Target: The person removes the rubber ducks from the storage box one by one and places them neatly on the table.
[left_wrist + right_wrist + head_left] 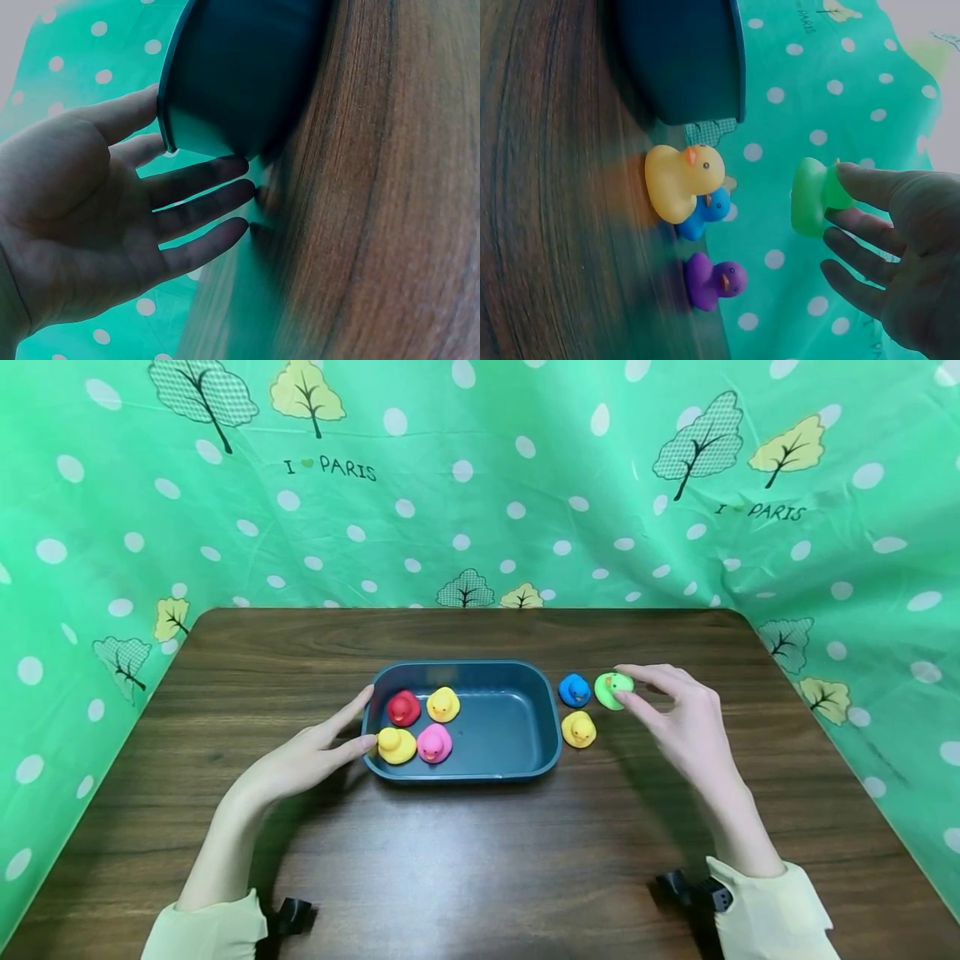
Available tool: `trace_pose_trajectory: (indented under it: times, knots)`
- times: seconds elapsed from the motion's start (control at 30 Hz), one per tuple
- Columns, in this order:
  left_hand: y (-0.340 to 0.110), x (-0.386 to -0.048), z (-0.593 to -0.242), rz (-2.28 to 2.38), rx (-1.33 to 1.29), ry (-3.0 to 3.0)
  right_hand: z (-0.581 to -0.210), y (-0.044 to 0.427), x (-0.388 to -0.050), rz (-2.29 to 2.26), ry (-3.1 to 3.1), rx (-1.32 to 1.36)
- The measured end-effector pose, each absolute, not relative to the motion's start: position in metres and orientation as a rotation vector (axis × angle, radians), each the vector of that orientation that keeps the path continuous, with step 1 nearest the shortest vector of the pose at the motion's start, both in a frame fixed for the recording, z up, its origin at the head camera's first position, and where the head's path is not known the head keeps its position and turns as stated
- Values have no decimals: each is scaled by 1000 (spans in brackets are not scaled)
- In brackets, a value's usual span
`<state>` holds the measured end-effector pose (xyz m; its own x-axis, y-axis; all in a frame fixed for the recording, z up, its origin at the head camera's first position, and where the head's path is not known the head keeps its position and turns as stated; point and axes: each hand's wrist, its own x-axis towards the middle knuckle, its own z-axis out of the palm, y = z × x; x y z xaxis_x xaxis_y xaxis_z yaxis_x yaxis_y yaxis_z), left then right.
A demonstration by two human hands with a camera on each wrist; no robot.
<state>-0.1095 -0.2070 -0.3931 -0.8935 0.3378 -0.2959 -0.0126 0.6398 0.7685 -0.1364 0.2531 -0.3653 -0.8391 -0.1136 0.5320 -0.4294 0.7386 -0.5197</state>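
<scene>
A green rubber duck is pinched by its head between the thumb and fingers of my right hand. In the right wrist view that green duck hangs above the table. Below it stand a yellow duck, a blue duck and a purple duck; the purple one is hidden in the head view. My left hand touches the left end of the dark blue tray with nearly straight fingers. Inside are a red duck, a pink duck and two yellow ducks.
The tray sits mid-table, its ducks all in the left half. The yellow and blue loose ducks stand just off its right end. A green dotted cloth hangs behind and beside the wooden table.
</scene>
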Motion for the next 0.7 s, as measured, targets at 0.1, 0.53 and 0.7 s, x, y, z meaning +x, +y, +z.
trace_pose_trajectory:
  times: [0.1,0.53,0.7]
  knots:
    - [-206,-111,-393,1147,260,2452,-365,257,-135,894,-2466,402]
    - [-207,-109,-394,1138,260,2454,-363,268,-137,858,-2480,400]
    - [-207,-109,-393,1132,262,2459,-362,269,-137,852,-2509,398]
